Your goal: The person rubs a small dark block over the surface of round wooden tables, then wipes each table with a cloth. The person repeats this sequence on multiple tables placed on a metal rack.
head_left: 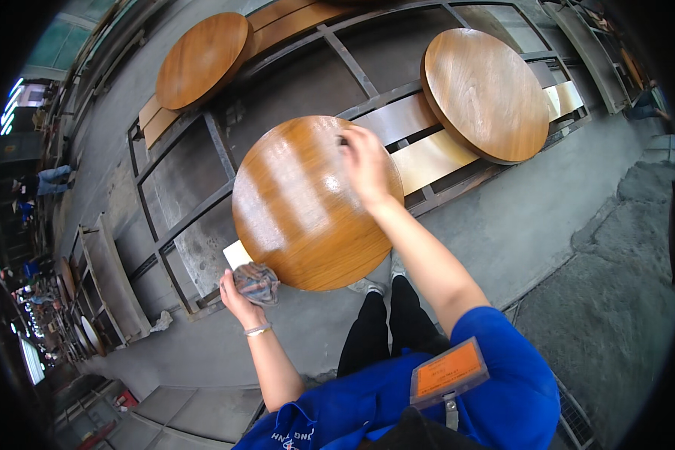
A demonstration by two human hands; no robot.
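In front of me a round, glossy brown wooden tabletop (pixel 300 217) lies on a metal frame, with bands of light reflected across it. My left hand (pixel 238 298) is closed around a crumpled grey patterned rag (pixel 256 284) beside the near left edge of the tabletop. My right hand (pixel 366 166) reaches over the far right part of the tabletop, its fingers bent together. A small dark thing (pixel 343 140) shows at those fingertips; motion blur hides what it is. Whether the right fingers touch the wood, I cannot tell.
Two more round tabletops, one (pixel 206 60) at far left and one (pixel 487 94) at far right, rest on boards (pixel 433 159) across the long metal frame (pixel 345 60). Another rack (pixel 112 281) stands at left. A rough grey mound (pixel 615 247) lies at right. People (pixel 52 180) are in the left distance.
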